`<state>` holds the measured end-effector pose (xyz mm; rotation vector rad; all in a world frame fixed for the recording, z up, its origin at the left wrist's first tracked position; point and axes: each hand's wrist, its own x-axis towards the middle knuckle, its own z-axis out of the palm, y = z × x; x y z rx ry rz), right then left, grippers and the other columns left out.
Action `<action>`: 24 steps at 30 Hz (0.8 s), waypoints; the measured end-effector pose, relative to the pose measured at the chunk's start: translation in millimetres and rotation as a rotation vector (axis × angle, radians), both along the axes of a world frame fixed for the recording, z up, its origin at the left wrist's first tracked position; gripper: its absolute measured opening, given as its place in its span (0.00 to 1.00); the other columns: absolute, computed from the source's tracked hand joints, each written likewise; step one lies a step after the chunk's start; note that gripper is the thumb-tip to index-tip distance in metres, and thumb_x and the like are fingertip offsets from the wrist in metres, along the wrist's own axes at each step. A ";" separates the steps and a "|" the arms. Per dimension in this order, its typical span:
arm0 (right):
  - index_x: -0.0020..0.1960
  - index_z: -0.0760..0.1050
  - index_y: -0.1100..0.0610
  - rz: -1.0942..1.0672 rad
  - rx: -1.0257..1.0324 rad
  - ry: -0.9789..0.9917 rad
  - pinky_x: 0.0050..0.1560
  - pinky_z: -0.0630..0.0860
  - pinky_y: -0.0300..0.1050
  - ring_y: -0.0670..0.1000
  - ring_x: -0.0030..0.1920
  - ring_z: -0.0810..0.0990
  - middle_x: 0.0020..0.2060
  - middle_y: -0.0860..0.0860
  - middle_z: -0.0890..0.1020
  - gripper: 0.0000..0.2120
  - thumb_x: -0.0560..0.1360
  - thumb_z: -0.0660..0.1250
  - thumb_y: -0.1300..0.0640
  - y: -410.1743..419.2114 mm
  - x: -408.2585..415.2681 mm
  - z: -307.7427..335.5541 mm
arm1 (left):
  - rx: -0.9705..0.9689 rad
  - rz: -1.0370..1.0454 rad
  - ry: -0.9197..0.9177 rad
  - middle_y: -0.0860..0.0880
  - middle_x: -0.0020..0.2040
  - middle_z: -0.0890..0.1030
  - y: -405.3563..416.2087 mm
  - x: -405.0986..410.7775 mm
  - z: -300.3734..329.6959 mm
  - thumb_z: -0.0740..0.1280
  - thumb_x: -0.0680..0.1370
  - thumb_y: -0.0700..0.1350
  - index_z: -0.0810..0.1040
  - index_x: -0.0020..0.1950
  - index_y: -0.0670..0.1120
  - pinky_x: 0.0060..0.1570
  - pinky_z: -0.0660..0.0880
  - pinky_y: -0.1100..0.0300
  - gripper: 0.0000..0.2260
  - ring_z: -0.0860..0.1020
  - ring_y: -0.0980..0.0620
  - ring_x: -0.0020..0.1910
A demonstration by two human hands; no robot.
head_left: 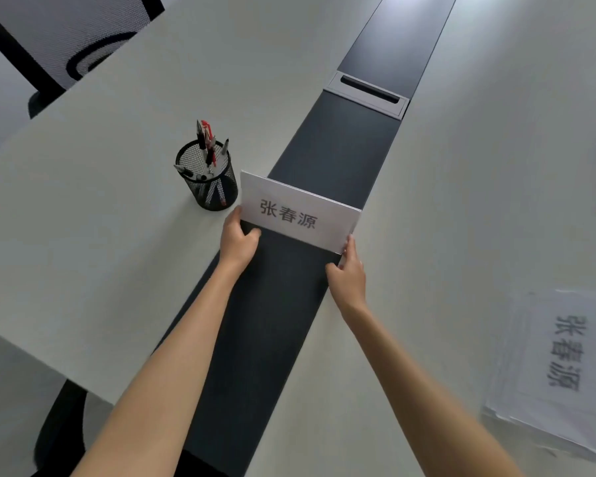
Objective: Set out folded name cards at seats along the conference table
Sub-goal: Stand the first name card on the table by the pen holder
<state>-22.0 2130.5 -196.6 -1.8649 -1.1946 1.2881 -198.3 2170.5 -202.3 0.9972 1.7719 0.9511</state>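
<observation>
The left hand (239,237) grips the lower left corner of the name card (298,212), thumb toward the front face and fingers curled behind. The right hand (347,272) pinches the lower right corner in the same manner. Both hands are closed on the card.

The card stands upright across the dark centre strip (272,304) of the table (117,235), printed face toward the camera. Whether its lower edge touches the strip or sits just above it cannot be determined.

Relative to the card: the mesh pen cup (208,180) stands just beside its left end; the cable hatch (369,92) lies beyond it along the strip; a stack of printed sheets (561,370) lies well apart to the near right; a chair (66,39) stands at the far left.

Step in hand, as judged: positioning one card. Next move: seat the card, square it to the seat, confirm it stands unaided, then release both corners together.
</observation>
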 end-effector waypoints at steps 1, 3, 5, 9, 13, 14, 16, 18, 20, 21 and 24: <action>0.73 0.52 0.49 0.002 -0.011 0.008 0.67 0.68 0.60 0.56 0.68 0.65 0.69 0.51 0.68 0.33 0.70 0.57 0.63 2.4 -1.4 -0.9 | 0.000 0.002 -0.009 0.43 0.65 0.73 2.0 -1.6 -0.3 0.61 0.71 0.33 0.69 0.63 0.46 0.66 0.64 0.56 0.21 0.69 0.47 0.67; 0.73 0.52 0.49 0.014 -0.033 0.006 0.66 0.69 0.60 0.57 0.66 0.67 0.68 0.52 0.69 0.34 0.69 0.57 0.61 4.8 -2.9 -1.8 | 0.006 -0.011 -0.032 0.45 0.67 0.71 4.6 -5.1 -0.9 0.60 0.72 0.32 0.68 0.66 0.46 0.63 0.62 0.61 0.23 0.66 0.50 0.69; 0.73 0.49 0.48 0.047 -0.061 0.014 0.67 0.68 0.58 0.57 0.66 0.68 0.68 0.52 0.69 0.35 0.70 0.56 0.61 4.6 -3.1 0.3 | 0.015 -0.028 -0.043 0.46 0.69 0.70 6.4 -7.8 1.0 0.60 0.72 0.32 0.67 0.66 0.46 0.64 0.62 0.60 0.24 0.65 0.51 0.70; 0.74 0.48 0.51 0.099 -0.072 0.038 0.70 0.65 0.53 0.54 0.70 0.65 0.72 0.51 0.64 0.33 0.73 0.56 0.63 -4.5 2.5 9.4 | -0.028 -0.033 0.002 0.46 0.70 0.69 -5.3 -5.2 4.1 0.60 0.72 0.35 0.64 0.69 0.46 0.70 0.62 0.54 0.25 0.64 0.50 0.71; 0.73 0.52 0.55 0.026 -0.045 0.074 0.69 0.64 0.51 0.54 0.71 0.63 0.73 0.52 0.61 0.28 0.76 0.57 0.65 -33.0 20.6 31.8 | -0.022 0.022 0.041 0.46 0.71 0.68 -49.6 24.7 15.5 0.59 0.75 0.36 0.62 0.71 0.44 0.69 0.61 0.56 0.24 0.65 0.49 0.71; 0.73 0.54 0.56 0.017 -0.036 0.078 0.69 0.65 0.50 0.54 0.71 0.64 0.73 0.53 0.62 0.27 0.76 0.57 0.65 -43.5 27.6 38.4 | -0.019 0.040 0.034 0.46 0.70 0.69 -64.9 35.6 19.9 0.59 0.76 0.36 0.64 0.70 0.44 0.67 0.63 0.58 0.22 0.66 0.49 0.70; 0.71 0.58 0.57 0.019 0.011 0.088 0.68 0.66 0.46 0.52 0.70 0.67 0.71 0.53 0.66 0.25 0.76 0.56 0.66 -66.4 44.2 55.6 | -0.015 0.026 -0.011 0.46 0.65 0.74 -98.1 59.4 28.4 0.58 0.77 0.36 0.69 0.67 0.44 0.62 0.66 0.62 0.18 0.71 0.49 0.65; 0.69 0.62 0.58 0.040 0.086 0.106 0.67 0.67 0.44 0.51 0.68 0.69 0.68 0.53 0.70 0.23 0.75 0.56 0.67 -88.1 65.1 76.2 | -0.020 -0.038 -0.047 0.47 0.57 0.78 -131.0 84.1 33.8 0.58 0.77 0.36 0.73 0.62 0.44 0.58 0.69 0.63 0.15 0.75 0.51 0.59; 0.67 0.66 0.58 0.049 0.161 0.135 0.66 0.69 0.44 0.49 0.65 0.72 0.64 0.51 0.73 0.21 0.75 0.57 0.68 -105.7 91.5 99.9 | -0.035 -0.096 -0.070 0.52 0.51 0.79 -160.6 108.6 39.0 0.58 0.77 0.36 0.75 0.58 0.46 0.56 0.72 0.64 0.13 0.77 0.54 0.54; 0.65 0.68 0.57 0.051 0.200 0.144 0.65 0.70 0.44 0.48 0.64 0.73 0.61 0.50 0.75 0.20 0.74 0.57 0.68 -112.2 107.8 112.2 | -0.037 -0.125 -0.084 0.54 0.49 0.79 -174.1 122.2 42.6 0.58 0.76 0.36 0.76 0.56 0.47 0.54 0.73 0.67 0.12 0.77 0.55 0.53; 0.59 0.72 0.49 0.034 0.320 0.130 0.62 0.70 0.37 0.44 0.61 0.75 0.57 0.46 0.77 0.18 0.73 0.59 0.66 -123.8 164.3 146.7 | -0.019 -0.205 -0.107 0.57 0.47 0.80 -206.6 165.3 55.5 0.59 0.76 0.36 0.75 0.51 0.51 0.46 0.71 0.77 0.12 0.78 0.57 0.52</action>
